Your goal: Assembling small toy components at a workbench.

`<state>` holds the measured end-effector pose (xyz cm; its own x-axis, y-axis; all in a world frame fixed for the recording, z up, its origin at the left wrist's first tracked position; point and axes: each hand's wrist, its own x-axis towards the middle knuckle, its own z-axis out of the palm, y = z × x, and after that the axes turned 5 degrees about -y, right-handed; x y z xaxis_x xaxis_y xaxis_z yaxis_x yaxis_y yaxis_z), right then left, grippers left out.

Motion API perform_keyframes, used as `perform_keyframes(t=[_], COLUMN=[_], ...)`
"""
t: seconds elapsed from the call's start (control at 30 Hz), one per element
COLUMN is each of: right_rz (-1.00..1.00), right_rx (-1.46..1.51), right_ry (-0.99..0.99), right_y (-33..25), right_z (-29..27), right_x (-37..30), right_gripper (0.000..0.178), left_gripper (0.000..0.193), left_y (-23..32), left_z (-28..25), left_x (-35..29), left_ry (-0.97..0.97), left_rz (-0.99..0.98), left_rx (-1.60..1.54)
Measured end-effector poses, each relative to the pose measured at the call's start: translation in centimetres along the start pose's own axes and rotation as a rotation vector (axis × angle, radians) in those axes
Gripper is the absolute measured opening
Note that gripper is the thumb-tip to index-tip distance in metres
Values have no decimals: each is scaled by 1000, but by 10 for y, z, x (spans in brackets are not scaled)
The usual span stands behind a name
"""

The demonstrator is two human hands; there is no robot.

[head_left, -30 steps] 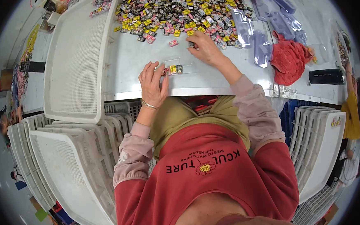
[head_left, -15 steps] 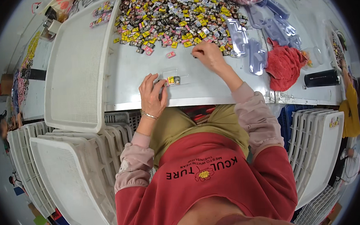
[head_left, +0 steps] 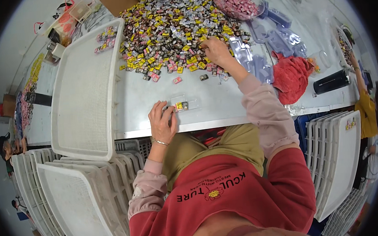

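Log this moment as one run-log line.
left hand: resting on clear tray | right hand: reaching into candy pile | table: white crate at left

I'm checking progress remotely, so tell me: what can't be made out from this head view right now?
- Right hand: fingertips buried in the pile of small wrapped pieces; its grip on any piece is hidden.
- Left hand: covers the left end of the clear tray; contents there unseen.
- Pieces in the tray: too small to identify.
- Table under the chest: hidden by the body.
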<state>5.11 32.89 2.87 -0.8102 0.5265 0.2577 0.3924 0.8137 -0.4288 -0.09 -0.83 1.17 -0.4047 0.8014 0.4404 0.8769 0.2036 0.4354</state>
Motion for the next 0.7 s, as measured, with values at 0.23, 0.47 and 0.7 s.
perform_keyframes(t=[0.23,0.47,0.7], right_rz=[-17,-97,34], right_rx=[-2,-230,-37], right_ry=[309,227,249], right_y=[35,26,31], right_z=[-23,6,-32], right_x=[61,83,68], right_gripper=[23,18,23], left_gripper=[27,26,24], left_y=[0,3,3], left_z=[-1,3,-2], left_x=[3,7,5], left_ry=[-19,6,-22], left_rz=[12,9,-2], left_rx=[6,0,2])
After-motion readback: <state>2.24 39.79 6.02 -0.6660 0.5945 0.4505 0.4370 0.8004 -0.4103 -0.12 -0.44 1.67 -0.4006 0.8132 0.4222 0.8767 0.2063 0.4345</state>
